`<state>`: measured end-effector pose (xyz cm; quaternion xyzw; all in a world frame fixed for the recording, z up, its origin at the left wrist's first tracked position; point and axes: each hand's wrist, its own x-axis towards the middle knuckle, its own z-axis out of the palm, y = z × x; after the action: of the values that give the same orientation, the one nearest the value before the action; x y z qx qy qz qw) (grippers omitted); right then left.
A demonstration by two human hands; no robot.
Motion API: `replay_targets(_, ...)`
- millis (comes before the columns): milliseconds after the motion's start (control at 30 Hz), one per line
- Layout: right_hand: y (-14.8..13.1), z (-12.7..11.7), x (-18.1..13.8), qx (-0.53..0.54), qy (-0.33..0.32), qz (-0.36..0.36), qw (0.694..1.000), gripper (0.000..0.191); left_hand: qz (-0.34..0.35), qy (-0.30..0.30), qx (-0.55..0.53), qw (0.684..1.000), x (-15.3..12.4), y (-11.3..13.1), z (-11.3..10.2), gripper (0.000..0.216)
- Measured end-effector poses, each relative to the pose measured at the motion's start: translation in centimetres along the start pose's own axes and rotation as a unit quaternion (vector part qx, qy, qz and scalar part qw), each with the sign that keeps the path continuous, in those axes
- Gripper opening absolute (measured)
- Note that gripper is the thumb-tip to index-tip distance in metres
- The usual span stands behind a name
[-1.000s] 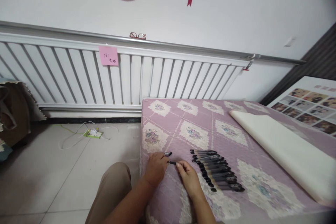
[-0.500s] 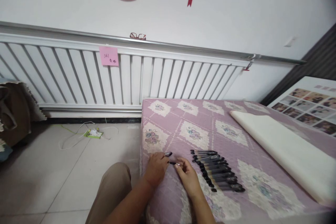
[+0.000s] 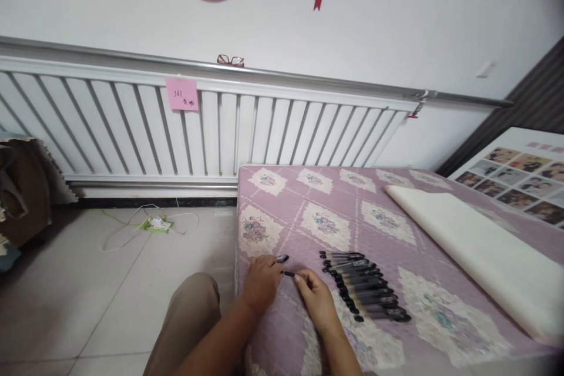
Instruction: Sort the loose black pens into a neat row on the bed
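My left hand (image 3: 262,279) is closed at the bed's near left, its fingers curled down. The grey and black end of a pen (image 3: 282,258) pokes out past its knuckles; the rest of that pen is hidden. Between my two hands runs a thin black pen part (image 3: 288,274). My right hand (image 3: 314,292) pinches its right end between thumb and fingertips, while the left end goes in under my left fingers. Right of my right hand, a row of several dark gel pens (image 3: 365,285) lies side by side on the purple bedspread (image 3: 293,235).
A folded cream cloth or pad (image 3: 467,258) lies across the bed's right side, near a photo board (image 3: 515,179). Behind stands a white radiator (image 3: 264,129) with a pink note (image 3: 181,94) and glasses (image 3: 230,60) above. A power strip (image 3: 157,224) with cables sits on the floor.
My right fingertips have closed up slightly around the end of the thin black part. My left hand and the row of pens stay where they were.
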<state>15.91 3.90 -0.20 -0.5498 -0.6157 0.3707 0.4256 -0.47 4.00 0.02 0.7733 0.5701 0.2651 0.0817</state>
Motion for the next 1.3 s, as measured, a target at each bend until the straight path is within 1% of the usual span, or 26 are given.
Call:
replay_targets(200,0.0,0.1,0.1,0.006,0.024,0.001,1.000,0.028,0.000,0.008,-0.009,1.000,0.0,0.0,0.0,0.012)
replay_targets(333,-0.3,0.0,0.1,-0.004,0.000,-0.007,1.000,0.026,0.004,0.008,-0.013,1.000,0.1,-0.1,0.2,0.012)
replay_targets(467,-0.3,-0.1,-0.1,-0.002,0.007,-0.004,1.000,0.029,0.006,0.022,-0.026,0.999,0.0,-0.1,0.2,0.012)
replay_targets(533,0.2,-0.1,-0.1,0.013,0.021,0.009,1.000,0.031,-0.006,0.036,-0.053,0.998,0.0,-0.3,0.3,0.014)
replay_targets(633,1.1,-0.1,0.1,0.018,0.067,0.020,0.997,0.035,-0.053,0.079,-0.155,0.983,0.2,-1.0,0.4,0.018)
replay_targets(700,1.4,0.1,0.3,-0.017,0.086,0.001,0.996,0.035,-0.088,0.115,-0.230,0.962,0.3,-1.5,0.6,0.019)
replay_targets(767,1.3,0.5,0.4,-0.077,0.081,-0.027,0.993,0.035,-0.106,0.138,-0.270,0.947,0.5,-2.0,0.8,0.020)
replay_targets(867,0.5,1.2,0.7,-0.173,0.063,-0.068,0.981,0.042,-0.111,0.141,-0.276,0.944,0.6,-2.3,1.1,0.021)
replay_targets(933,-0.2,1.9,0.9,-0.234,0.045,-0.081,0.968,0.049,-0.112,0.141,-0.276,0.944,0.6,-2.4,1.2,0.021)
replay_targets(1067,-1.4,3.2,1.8,-0.340,0.002,-0.059,0.939,0.056,-0.110,0.139,-0.271,0.946,0.7,-2.2,1.1,0.022)
replay_targets(1133,-1.8,3.6,2.2,-0.372,-0.011,-0.047,0.927,0.051,-0.108,0.137,-0.268,0.948,0.8,-2.1,0.9,0.022)
replay_targets(1200,-2.1,3.7,2.4,-0.388,-0.018,-0.041,0.921,0.043,-0.106,0.135,-0.263,0.949,0.8,-2.0,0.7,0.022)
replay_targets(1300,-2.0,3.4,1.9,-0.367,-0.014,-0.054,0.928,0.026,-0.105,0.133,-0.255,0.952,0.8,-1.9,0.6,0.022)
